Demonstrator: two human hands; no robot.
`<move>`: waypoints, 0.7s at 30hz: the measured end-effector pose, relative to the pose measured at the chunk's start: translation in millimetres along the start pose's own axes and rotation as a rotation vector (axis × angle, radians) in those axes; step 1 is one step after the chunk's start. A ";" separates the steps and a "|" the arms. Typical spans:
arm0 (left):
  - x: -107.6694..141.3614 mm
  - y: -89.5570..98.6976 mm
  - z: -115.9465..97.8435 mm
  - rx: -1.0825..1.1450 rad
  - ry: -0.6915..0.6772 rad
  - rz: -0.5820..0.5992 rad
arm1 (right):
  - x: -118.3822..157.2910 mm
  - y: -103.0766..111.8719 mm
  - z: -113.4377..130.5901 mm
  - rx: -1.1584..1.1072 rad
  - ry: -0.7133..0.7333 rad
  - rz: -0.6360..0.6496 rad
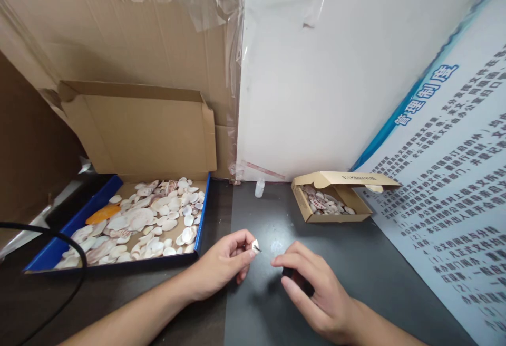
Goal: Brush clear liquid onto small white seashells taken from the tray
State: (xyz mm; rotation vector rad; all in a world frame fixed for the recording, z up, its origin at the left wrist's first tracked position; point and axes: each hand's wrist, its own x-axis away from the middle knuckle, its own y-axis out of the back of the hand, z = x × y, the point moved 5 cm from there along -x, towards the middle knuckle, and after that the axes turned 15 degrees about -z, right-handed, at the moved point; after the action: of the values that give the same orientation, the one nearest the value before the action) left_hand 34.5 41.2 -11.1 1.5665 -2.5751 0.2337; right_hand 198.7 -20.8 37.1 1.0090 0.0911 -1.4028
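In the head view my left hand [233, 259] pinches a small white shell [255, 244] between thumb and forefinger. A short, thin dark piece [258, 249] shows against the shell's face; what it belongs to I cannot make out. Just to the right, my right hand [312, 288] curls round a small black object [288, 272]. Most of that object is hidden by the fingers, so its kind cannot be told. The two hands are close together above the dark grey mat, and a small gap separates their fingertips.
A blue-sided cardboard box [203, 214] with many shells and an orange piece [103, 213] stands open at left. A small carton [336, 219] of shells is at back right, near a small translucent bottle [260, 188]. A black cable [81, 261] loops at left.
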 end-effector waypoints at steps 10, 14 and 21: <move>3.7 -3.8 -2.7 -0.053 0.002 0.025 | 0.0 -1.8 -2.8 -0.010 -0.027 0.017; 4.2 -4.0 -4.5 -0.066 -0.001 0.030 | -0.9 1.1 -4.8 0.013 -0.048 -0.043; 3.8 -3.4 -3.9 -0.073 -0.008 0.025 | -1.0 -0.5 -6.9 0.026 -0.051 0.010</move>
State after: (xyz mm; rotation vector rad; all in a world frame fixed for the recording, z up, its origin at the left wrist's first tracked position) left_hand 35.8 37.1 -6.3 1.5144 -2.5801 0.1346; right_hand 201.4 -15.7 33.3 0.9933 0.0301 -1.4229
